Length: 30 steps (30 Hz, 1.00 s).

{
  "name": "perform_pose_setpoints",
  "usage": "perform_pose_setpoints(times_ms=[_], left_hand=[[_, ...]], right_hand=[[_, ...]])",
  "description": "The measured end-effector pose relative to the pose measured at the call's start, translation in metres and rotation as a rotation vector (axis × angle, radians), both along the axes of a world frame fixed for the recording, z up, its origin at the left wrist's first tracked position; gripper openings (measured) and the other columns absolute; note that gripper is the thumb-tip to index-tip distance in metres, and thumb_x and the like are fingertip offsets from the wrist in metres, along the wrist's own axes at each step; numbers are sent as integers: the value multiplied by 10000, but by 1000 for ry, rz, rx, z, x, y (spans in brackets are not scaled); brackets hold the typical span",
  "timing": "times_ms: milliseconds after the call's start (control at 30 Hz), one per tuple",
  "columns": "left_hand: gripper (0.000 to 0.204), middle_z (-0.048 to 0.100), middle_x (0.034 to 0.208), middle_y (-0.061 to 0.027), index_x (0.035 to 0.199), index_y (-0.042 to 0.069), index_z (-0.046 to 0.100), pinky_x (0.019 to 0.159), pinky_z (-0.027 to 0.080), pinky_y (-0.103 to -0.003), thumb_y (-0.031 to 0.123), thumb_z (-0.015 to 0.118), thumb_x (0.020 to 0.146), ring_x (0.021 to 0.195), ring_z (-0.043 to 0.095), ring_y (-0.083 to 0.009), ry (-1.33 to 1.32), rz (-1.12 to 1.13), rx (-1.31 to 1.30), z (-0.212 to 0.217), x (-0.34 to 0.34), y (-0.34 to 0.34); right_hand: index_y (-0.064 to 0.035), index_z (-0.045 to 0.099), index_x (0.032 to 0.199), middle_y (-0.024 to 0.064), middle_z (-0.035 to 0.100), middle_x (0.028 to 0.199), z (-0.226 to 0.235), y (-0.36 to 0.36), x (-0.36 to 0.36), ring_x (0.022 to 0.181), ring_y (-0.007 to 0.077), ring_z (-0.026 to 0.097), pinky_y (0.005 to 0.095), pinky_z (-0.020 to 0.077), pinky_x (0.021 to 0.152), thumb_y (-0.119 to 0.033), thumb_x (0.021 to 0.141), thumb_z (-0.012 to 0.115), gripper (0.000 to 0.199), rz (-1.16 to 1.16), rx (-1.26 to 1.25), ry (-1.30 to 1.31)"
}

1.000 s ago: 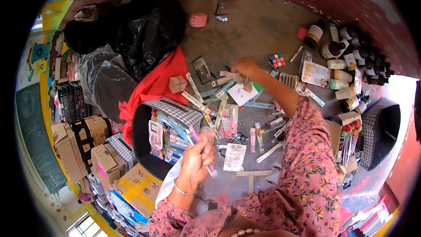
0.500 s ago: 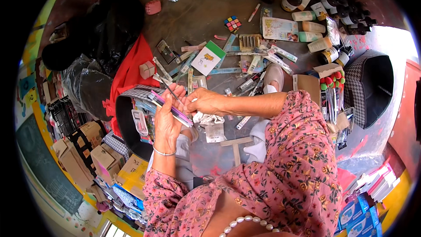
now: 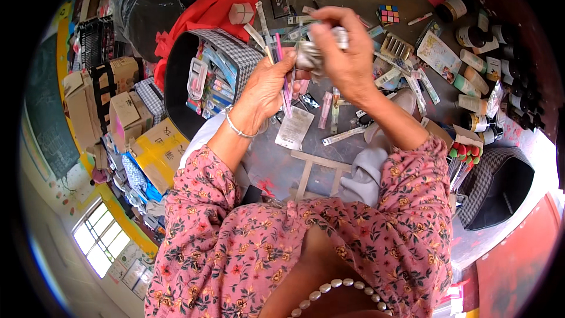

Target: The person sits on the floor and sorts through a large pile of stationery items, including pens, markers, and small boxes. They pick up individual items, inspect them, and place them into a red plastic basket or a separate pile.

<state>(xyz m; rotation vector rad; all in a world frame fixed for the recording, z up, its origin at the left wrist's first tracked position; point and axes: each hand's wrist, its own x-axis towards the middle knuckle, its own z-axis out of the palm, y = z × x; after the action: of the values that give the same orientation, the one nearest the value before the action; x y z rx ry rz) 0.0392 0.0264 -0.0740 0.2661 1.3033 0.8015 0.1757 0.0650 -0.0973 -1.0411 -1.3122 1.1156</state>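
My left hand [image 3: 263, 89] is closed around a few slim pens, among them a pink pen [image 3: 287, 97], held roughly upright. A thin grey stick [image 3: 295, 59] stands beside them, close to the cloth. In my right hand [image 3: 347, 62], smeared by motion, is a crumpled whitish-grey cloth [image 3: 310, 59], right next to the pens. Beneath the hands lies a small pale packet [image 3: 295, 128]. Left of my left hand, a black checked bin [image 3: 176, 82] lies on its side with several stationery packs and a clear case [image 3: 197, 78] in it.
Pens and packs litter the floor ahead, with a puzzle cube [image 3: 388, 14] and a pencil tin [image 3: 397, 46]. Dark bottles [image 3: 471, 36] crowd the far right. A second checked bin [image 3: 497, 185] lies at right. Cardboard boxes [image 3: 126, 112] line the left, near a red cloth [image 3: 220, 9].
The view has shifted. My right hand has risen, and the whitish cloth that was bunched below it is now up beside the pens. My left hand still holds the pens, now more upright.
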Motion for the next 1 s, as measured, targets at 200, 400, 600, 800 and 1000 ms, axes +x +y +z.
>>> perform_pose_setpoints(times_ms=[200,400,600,800,1000], left_hand=[[158,527,629,-33,894,-5,547,385,336,-185,129,473,855,501,468,-86,110,-256,67,-6,1,-10],[183,556,863,-92,958,-29,510,693,482,-250,115,487,847,778,555,-154,-53,-129,24,-8,-5,-10],[142,521,976,-124,954,-10,488,758,473,-274,84,464,851,893,529,-178,-45,96,38,-18,-4,-9],[59,471,1150,-142,845,8,461,828,447,-281,54,429,864,952,505,-187,-130,276,-2,-23,-12,-10],[244,545,962,-87,1012,-6,523,733,463,-266,183,451,876,836,519,-144,-128,186,-7,-32,-16,-16]], right_hand=[[-68,560,916,90,528,771,-37,38,-11,630,199,543,284,425,501,-64,714,575,203,-194,380,-506],[6,575,828,53,576,786,-74,65,36,645,108,539,254,425,603,-237,787,549,247,-205,-420,242],[-20,575,777,48,573,734,-59,9,1,693,114,517,233,408,671,-315,807,546,298,368,-873,171],[23,546,822,178,582,911,-35,-24,-18,883,275,559,333,406,781,-280,671,624,348,526,-456,-171],[-5,577,789,164,585,726,-43,-36,-22,664,281,568,370,433,638,-176,742,538,182,484,-250,-191]])
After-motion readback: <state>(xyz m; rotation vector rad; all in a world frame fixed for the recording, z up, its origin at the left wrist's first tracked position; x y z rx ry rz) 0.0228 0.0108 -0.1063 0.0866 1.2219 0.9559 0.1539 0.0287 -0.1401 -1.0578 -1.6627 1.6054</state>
